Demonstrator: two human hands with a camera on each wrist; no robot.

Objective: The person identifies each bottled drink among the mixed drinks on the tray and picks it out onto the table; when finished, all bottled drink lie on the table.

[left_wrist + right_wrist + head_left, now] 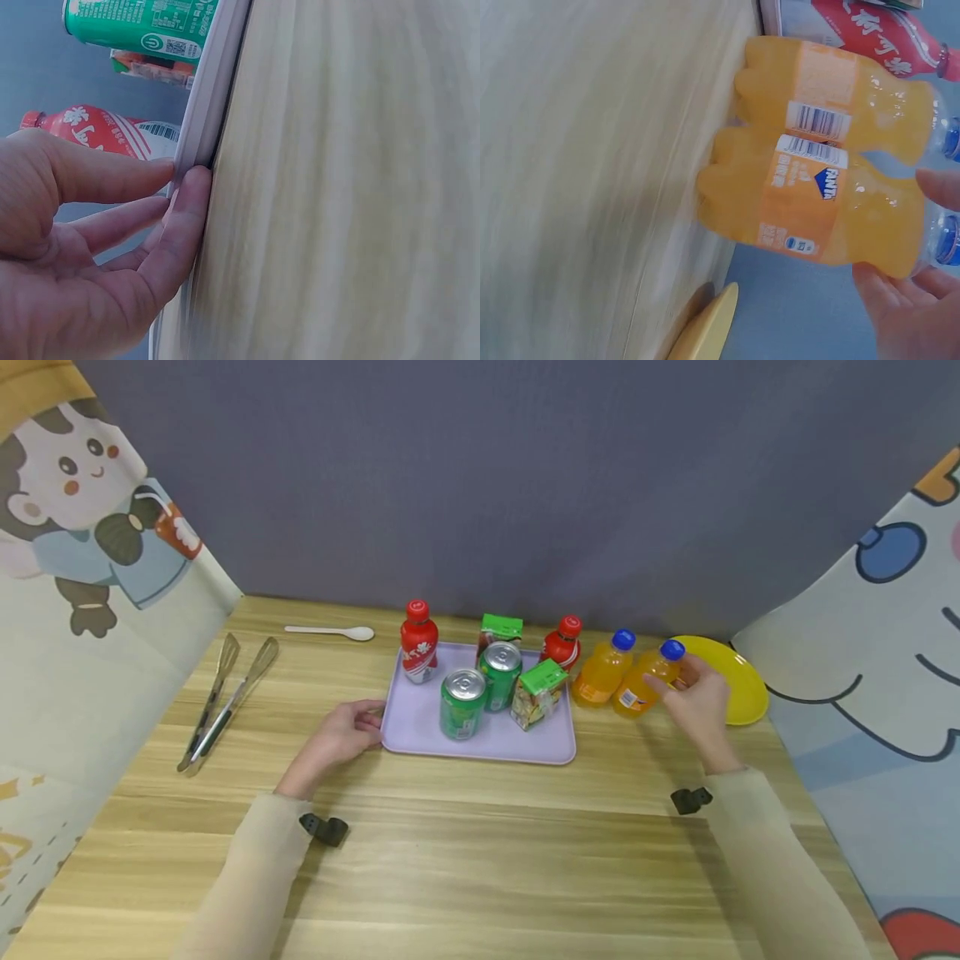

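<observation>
My left hand pinches the left rim of a lilac tray, with the thumb on the rim in the left wrist view. On the tray stand two green cans, two drink cartons and two red bottles. My right hand holds an orange soda bottle by its upper part, thumb on one side and fingers on the other. Whether its base touches the table cannot be told. A second orange soda bottle stands against it, beside the tray's right end.
A yellow plate lies behind my right hand, near the right wall. Metal tongs rest on the table's left side. A white spoon lies at the back left. A grey wall bounds the wooden table behind.
</observation>
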